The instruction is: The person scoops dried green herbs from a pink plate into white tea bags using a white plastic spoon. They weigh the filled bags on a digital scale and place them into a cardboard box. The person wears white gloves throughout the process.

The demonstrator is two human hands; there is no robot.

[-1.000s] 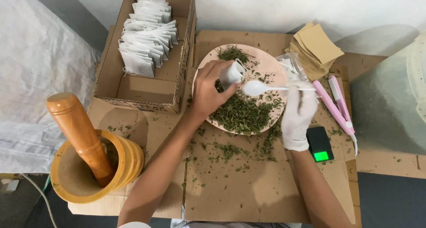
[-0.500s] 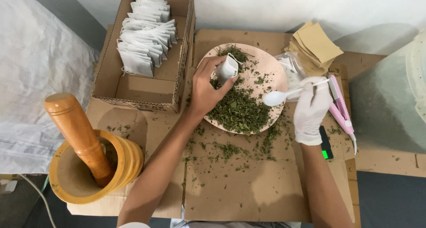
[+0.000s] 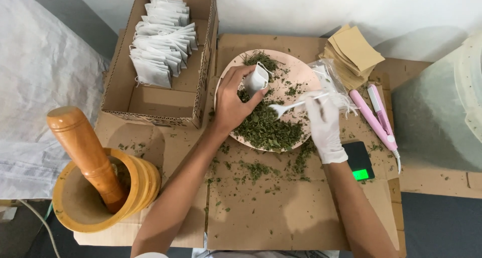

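Overhead view. An open white sachet is gripped upright in the bare left hand over the pink plate. A white spoon, pinched by the gloved right hand, lies left-right, bowl in dried leaves just nearer than the sachet.

Bare left hand pinching a small white filter bag open over the pink plate. Gloved right hand holding a white plastic spoon, bowl dipped into the dried green leaves. At 10 o'clock, cardboard box of filled bags. At 8, wooden mortar with pestle. At 3, pink sealer and small scale on the cardboard surface.
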